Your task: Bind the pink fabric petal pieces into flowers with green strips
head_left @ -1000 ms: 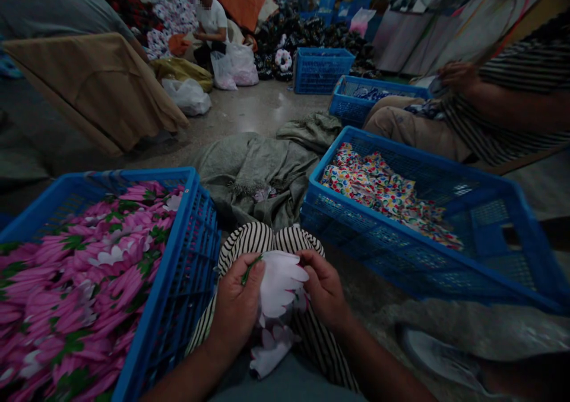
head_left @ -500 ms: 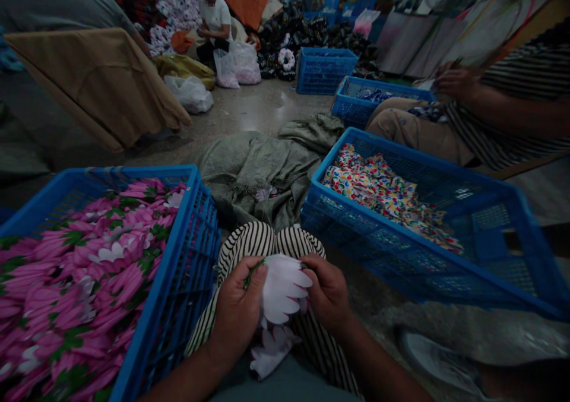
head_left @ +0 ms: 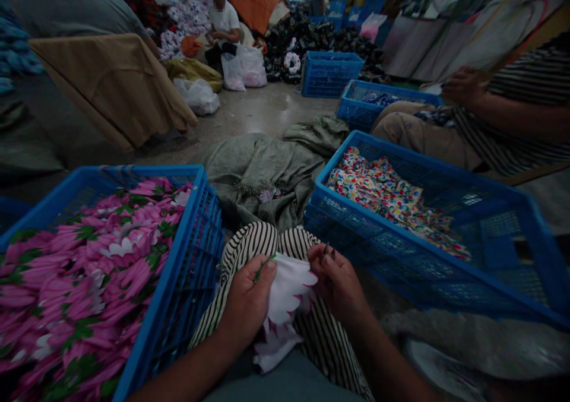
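Note:
My left hand (head_left: pixel 252 292) pinches a petal-edged cloth piece (head_left: pixel 287 289) between thumb and fingers. Its white side faces up, pink shows along the scalloped edges, and a bit of green sticks out by the thumb. The lower part of the cloth hangs over my lap. At the cloth's right edge, my right hand (head_left: pixel 336 280) has its fingers closed together. A small dark tip shows at those fingertips, too unclear to name. Striped trousers (head_left: pixel 249 241) cover my knees beneath the cloth.
On the left stands a blue crate (head_left: pixel 198 179) heaped with pink petal pieces (head_left: pixel 89 271). Another blue crate (head_left: pixel 485 182), at right, holds colourful dotted cloth (head_left: pixel 378 191). Grey-green sacking (head_left: pixel 262 164) lies ahead. A person in a striped top (head_left: pixel 525 87) sits at right.
My right hand has come off the cloth's top edge and moved slightly up and right, fingers curled. My left hand still holds the cloth. The whole view has shifted a little.

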### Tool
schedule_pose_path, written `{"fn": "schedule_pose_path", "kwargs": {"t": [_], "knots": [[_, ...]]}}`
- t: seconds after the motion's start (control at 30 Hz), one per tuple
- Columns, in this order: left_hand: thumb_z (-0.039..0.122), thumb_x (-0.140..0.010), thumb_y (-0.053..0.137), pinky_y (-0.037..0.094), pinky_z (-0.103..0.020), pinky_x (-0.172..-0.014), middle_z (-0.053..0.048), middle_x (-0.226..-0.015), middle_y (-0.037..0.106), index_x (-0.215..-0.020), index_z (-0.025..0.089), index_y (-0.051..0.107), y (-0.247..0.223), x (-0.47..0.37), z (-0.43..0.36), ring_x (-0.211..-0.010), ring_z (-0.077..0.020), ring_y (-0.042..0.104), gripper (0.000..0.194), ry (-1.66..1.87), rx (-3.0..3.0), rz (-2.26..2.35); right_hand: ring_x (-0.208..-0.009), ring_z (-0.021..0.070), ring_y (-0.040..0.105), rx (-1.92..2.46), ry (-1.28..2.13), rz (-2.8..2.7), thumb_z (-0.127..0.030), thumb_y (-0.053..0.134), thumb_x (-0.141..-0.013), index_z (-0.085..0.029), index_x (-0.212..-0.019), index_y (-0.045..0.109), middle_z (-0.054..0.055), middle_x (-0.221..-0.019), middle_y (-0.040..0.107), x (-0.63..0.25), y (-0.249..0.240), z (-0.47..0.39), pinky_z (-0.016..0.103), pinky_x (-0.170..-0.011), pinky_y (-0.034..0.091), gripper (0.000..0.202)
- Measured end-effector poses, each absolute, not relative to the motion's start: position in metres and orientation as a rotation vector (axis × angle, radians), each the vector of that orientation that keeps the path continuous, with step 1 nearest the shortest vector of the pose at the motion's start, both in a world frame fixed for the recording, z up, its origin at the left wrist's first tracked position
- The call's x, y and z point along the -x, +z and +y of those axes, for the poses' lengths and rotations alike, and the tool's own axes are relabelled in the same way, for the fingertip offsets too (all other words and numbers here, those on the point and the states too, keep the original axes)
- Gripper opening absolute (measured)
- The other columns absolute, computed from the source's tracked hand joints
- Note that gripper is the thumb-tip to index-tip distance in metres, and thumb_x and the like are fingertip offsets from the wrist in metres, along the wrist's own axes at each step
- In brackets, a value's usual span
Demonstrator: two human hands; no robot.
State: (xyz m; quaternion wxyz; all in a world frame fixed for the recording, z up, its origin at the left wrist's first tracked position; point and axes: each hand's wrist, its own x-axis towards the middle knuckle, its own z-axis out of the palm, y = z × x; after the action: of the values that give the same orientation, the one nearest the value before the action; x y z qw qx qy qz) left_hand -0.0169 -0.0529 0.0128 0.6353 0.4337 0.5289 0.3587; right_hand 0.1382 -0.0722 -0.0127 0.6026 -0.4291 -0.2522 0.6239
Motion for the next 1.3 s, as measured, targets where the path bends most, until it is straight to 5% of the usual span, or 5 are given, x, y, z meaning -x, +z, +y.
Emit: {"fn": "schedule_pose_path", "kwargs": {"t": [0.5,0.8,0.93,1.07,1.3], "knots": [[0.043,-0.071,0.059,0.039,-0.018,-0.045,0.0,-0.064,0.064,-0.087,0.013,0.061,0.001,-0.006,-0.042,-0.048,-0.0096,0.053,0.034,1.002,-0.57,1.072,-0.04,0.0031,0.028,0.955,1.644,-0.639,-0.043,0.067,-0.065,-0.016,-0.08,0.056,-0.006,-0.055,0.043,-0.115,-0.021,-0.078,0.015,-0.037,0.02,0.033],[0.044,-0.071,0.057,0.043,-0.024,-0.058,-0.003,-0.072,0.062,-0.085,0.013,0.058,-0.008,-0.004,-0.039,-0.063,-0.0144,0.057,0.034,0.888,-0.725,1.114,-0.038,0.0045,0.03,1.009,1.542,-0.517,-0.039,0.069,-0.065,-0.017,-0.073,0.052,-0.007,-0.05,0.043,-0.109,-0.026,-0.082,0.017,-0.036,0.022,0.028],[0.032,-0.06,0.071,0.041,-0.024,-0.071,-0.001,-0.082,0.056,-0.093,0.018,0.053,-0.005,0.009,-0.042,-0.076,-0.0149,0.053,0.04,1.087,-1.183,1.259,-0.041,0.0057,0.036,1.092,1.434,-0.554,-0.038,0.068,-0.066,-0.017,-0.065,0.05,-0.005,-0.05,0.047,-0.113,-0.026,-0.08,0.017,-0.04,0.029,0.028],[0.03,-0.071,0.061,0.037,-0.022,-0.06,0.002,-0.065,0.05,-0.075,0.018,0.056,0.003,0.014,-0.048,-0.062,-0.013,0.047,0.013,0.759,-1.372,1.046,-0.04,0.0048,0.034,1.097,1.456,-0.552,-0.041,0.067,-0.066,-0.017,-0.065,0.048,-0.007,-0.05,0.044,-0.111,-0.028,-0.078,0.016,-0.039,0.029,0.031],[0.032,-0.081,0.046,0.035,-0.023,-0.061,0.001,-0.061,0.048,-0.064,0.017,0.051,0.0,0.008,-0.052,-0.061,-0.0127,0.045,0.024,0.784,-1.196,0.956,-0.031,0.0026,0.024,1.016,1.465,-0.44,-0.044,0.064,-0.069,-0.018,-0.06,0.043,-0.009,-0.044,0.038,-0.108,-0.028,-0.075,0.015,-0.029,0.018,0.035]]}}
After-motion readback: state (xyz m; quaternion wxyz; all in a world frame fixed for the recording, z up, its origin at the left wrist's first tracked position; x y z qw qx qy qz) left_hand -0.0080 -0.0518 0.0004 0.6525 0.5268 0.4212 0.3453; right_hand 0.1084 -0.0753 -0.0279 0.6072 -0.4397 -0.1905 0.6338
